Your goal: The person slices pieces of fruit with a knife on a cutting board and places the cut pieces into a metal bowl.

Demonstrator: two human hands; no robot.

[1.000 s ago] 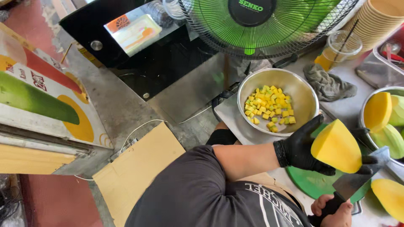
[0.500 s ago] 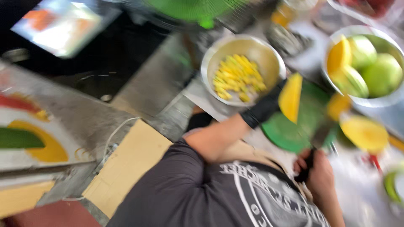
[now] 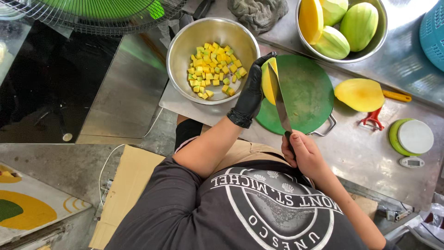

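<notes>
Lowered since before onto green cutting board (image 3: 307,95): mango piece (image 3: 267,81), pinched steady in gloved left hand (image 3: 252,92); right hand (image 3: 305,153) grip clenched round knife (image 3: 280,99), blade slicing it.

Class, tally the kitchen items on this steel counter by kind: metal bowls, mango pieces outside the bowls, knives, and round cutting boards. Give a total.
Round steel bowls: 2, one of yellow mango cubes, one of peeled mangoes
Yellow mango pieces outside bowls: 2
Long-bladed knife: 1
Round green cutting board: 1
Total: 6
</notes>
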